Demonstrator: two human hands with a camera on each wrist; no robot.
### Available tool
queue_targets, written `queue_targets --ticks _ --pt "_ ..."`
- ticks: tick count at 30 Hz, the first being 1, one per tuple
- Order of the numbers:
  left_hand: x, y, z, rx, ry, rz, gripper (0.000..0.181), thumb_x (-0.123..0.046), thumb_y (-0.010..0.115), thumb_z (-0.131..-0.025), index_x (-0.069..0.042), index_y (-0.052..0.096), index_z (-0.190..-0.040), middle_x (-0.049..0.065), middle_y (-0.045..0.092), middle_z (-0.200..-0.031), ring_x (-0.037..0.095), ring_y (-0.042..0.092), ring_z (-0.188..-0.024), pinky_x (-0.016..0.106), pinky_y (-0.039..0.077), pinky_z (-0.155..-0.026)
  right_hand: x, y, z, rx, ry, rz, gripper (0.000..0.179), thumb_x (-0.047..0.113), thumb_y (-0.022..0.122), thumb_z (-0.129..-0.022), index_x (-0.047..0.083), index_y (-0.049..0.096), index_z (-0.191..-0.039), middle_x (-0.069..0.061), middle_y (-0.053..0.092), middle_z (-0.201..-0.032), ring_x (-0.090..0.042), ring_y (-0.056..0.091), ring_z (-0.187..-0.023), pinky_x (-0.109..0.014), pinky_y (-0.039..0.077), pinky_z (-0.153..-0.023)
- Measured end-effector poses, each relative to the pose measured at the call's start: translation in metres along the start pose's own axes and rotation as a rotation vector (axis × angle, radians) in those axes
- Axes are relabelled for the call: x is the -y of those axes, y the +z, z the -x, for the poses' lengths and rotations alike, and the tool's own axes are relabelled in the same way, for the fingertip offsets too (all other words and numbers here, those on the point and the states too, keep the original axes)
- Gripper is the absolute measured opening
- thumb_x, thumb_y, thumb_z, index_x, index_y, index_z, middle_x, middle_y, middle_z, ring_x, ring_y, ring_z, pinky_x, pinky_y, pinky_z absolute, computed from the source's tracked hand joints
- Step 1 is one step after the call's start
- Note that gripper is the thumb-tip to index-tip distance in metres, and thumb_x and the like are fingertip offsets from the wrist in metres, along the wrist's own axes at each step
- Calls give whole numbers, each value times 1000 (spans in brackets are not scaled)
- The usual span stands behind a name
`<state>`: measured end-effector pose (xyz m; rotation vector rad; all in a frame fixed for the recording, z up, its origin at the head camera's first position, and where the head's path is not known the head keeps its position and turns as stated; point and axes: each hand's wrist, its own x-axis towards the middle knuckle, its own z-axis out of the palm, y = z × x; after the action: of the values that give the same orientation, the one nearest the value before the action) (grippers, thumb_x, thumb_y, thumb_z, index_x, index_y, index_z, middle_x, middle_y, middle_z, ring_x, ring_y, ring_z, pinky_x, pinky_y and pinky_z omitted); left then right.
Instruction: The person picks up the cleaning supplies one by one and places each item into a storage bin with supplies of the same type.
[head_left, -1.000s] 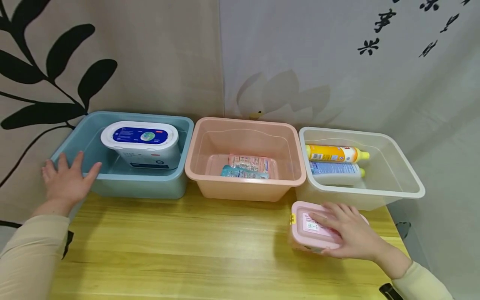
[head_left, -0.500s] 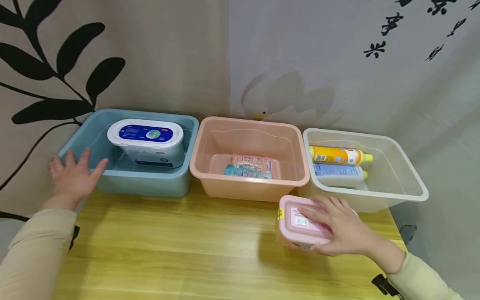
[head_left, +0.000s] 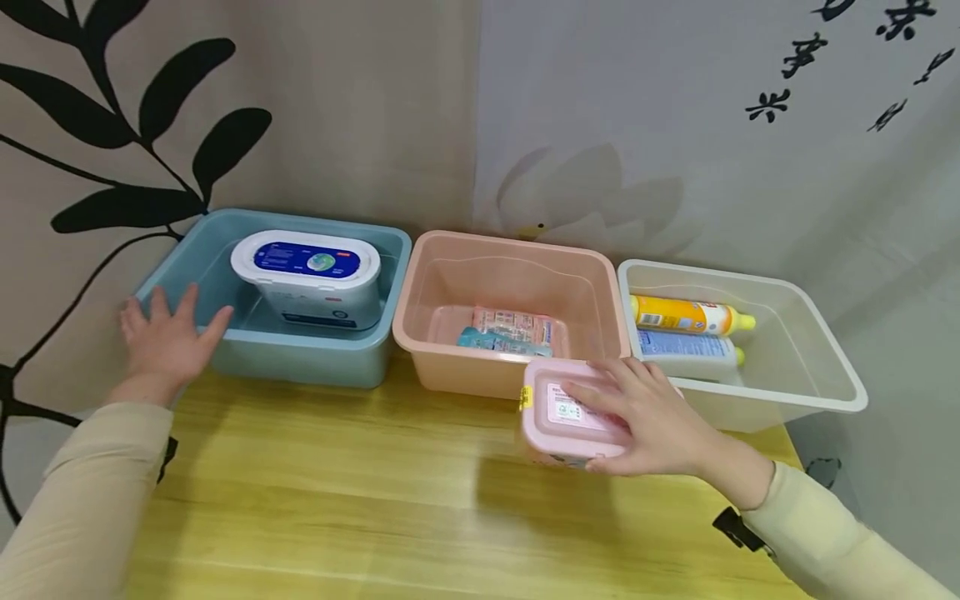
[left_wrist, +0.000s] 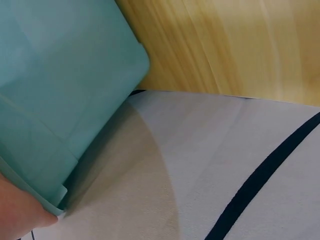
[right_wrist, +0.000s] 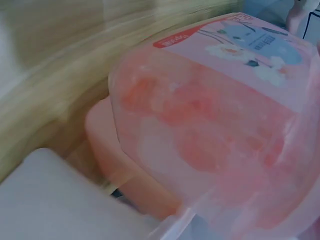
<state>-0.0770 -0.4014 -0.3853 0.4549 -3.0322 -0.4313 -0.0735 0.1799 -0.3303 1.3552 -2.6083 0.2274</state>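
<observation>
My right hand (head_left: 648,417) grips a plastic box with a pink lid (head_left: 577,408) from above, fingers over the lid and thumb at its near side. The box hangs above the table, close to the front of the pink bin (head_left: 480,379); its shadow falls below it. In the right wrist view the box (right_wrist: 200,130) shows clear pink walls and a flowered label. My left hand (head_left: 168,346) rests on the left rim of the blue bin (head_left: 300,362), its fingers spread. A white tub with a blue label (head_left: 315,287) stands in that bin.
Pink and teal packets (head_left: 510,333) lie in the pink bin. A white bin (head_left: 795,400) on the right holds a yellow bottle (head_left: 686,317) and a white-and-blue bottle (head_left: 686,354). The wooden table (head_left: 360,500) ends at a patterned curtain (head_left: 360,117).
The right hand has lifted the pink-lidded box and carried it left, from before the white bin to before the pink bin. The left hand stays on the blue bin; the view has shifted slightly.
</observation>
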Motion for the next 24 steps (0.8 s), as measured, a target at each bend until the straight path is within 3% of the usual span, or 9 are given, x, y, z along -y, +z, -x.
queue_targets --ticks 14,24 --pt "0 2 -1 -26 0 3 88 -66 14 -92 1 9 -148 44 -3 -144 65 -13 -130 67 -10 -107 17 -18 -65 9 -44 -52 80 65 66 -67 28 50 -135 -17 44 -135 -32 43 -118 -45 34 -87" --pt "-1 1 0 -27 2 12 87 -65 14 -92 1 8 -148 44 -2 -144 65 -13 -129 67 -10 -107 31 -28 -108 66 -12 -90 80 61 70 -66 29 49 -137 -13 44 -133 -30 42 -117 -44 33 -87"
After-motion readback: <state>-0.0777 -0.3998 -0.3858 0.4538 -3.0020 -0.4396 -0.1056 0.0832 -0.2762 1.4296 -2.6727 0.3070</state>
